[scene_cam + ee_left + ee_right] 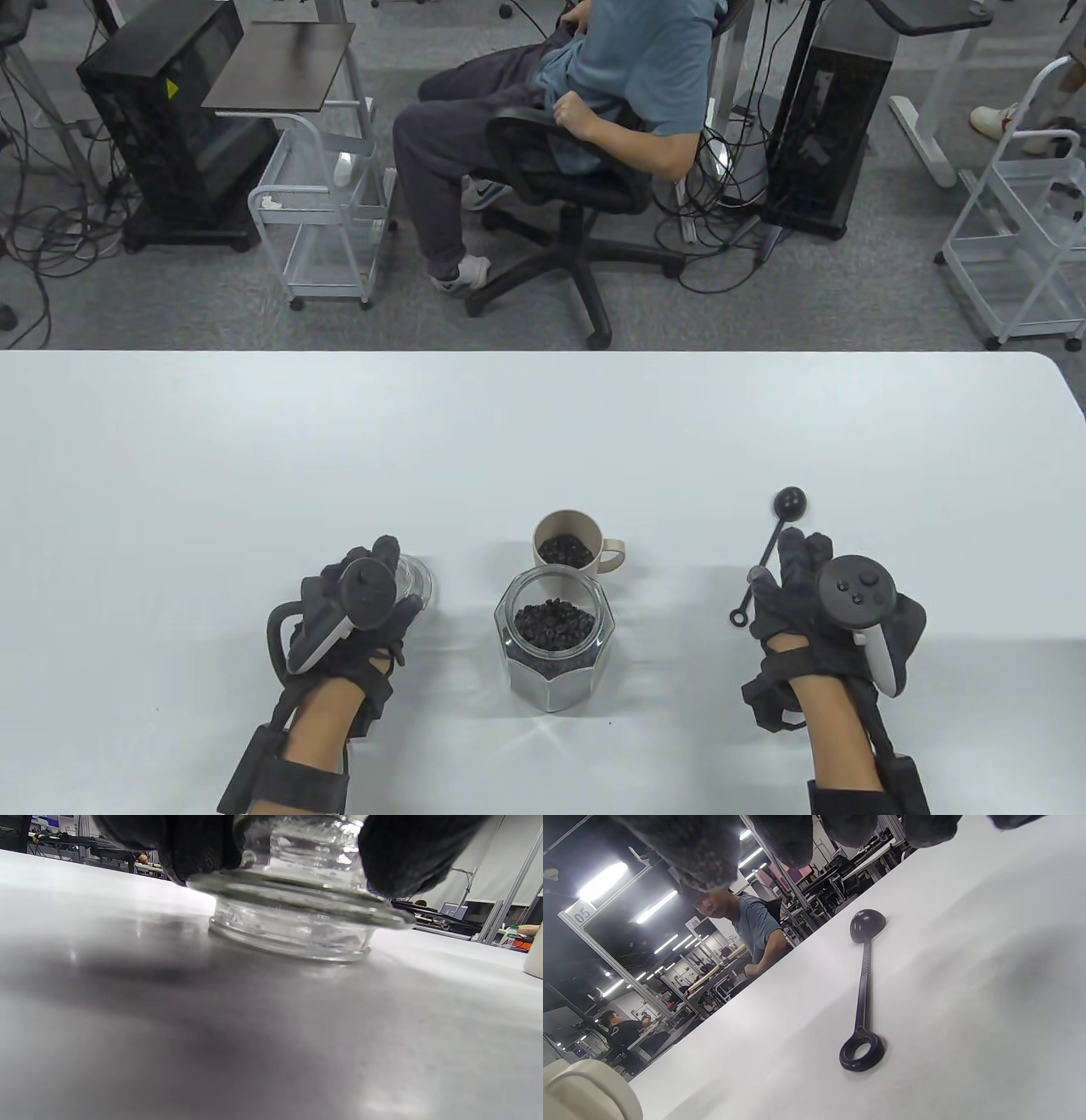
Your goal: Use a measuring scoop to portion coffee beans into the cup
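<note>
Left hand (361, 607) is curled round the glass lid (292, 912), fingers (407, 853) pinching its upper part; lid sits on or just at the table (254, 441), left of the jar. Glass on glass: hard, slick, chips if dropped, so I'd keep it flat and low. Centre: faceted clear jar (556, 632), open, roughly half full of dark coffee beans (554, 621). Looks heavy and stable; no need to steady it unless the scoop drags its rim. Just behind it, nearly touching, the beige cup (567, 548), handle to the right, already holding a layer of beans. It is light and could slide if bumped. Right: measuring scoop (768, 548) lies flat on the table, black, thin ribbed handle, small round bowl at the far end, ring at the near end. Probably rigid plastic, near weightless, low profile, so awkward to lift off a smooth top. Best take is a pinch mid-handle, bowl kept level. Right hand (806, 594) hovers over the handle, fingers relaxed and spread, holding nothing; wrist view shows a clear gap between the fingertips (700, 853) and the scoop.
</note>
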`<action>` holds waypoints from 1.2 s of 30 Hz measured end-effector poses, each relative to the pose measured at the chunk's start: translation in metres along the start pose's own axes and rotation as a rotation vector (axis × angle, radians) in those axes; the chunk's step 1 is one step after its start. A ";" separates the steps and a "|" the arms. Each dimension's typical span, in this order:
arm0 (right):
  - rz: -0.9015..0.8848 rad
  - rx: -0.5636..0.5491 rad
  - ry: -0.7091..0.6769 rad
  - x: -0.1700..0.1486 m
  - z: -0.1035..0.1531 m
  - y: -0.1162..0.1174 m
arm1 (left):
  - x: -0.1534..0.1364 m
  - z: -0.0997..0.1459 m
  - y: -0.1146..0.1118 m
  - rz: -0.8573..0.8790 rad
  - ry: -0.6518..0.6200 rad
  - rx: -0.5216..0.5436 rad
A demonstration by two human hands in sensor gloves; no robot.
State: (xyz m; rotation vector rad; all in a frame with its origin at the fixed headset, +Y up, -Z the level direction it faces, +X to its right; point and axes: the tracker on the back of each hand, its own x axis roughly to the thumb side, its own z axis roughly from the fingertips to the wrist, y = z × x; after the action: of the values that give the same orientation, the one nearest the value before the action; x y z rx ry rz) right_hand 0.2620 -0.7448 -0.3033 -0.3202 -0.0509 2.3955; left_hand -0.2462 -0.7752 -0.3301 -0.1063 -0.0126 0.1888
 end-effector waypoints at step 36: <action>-0.031 0.006 0.010 -0.001 0.000 -0.002 | 0.116 0.093 0.076 0.284 -0.506 0.513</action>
State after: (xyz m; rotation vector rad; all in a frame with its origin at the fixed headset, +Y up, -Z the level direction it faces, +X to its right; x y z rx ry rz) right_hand 0.2642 -0.7434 -0.3033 -0.3267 -0.0435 2.3627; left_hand -0.1484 -0.6693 -0.2454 0.4565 -0.4530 0.4924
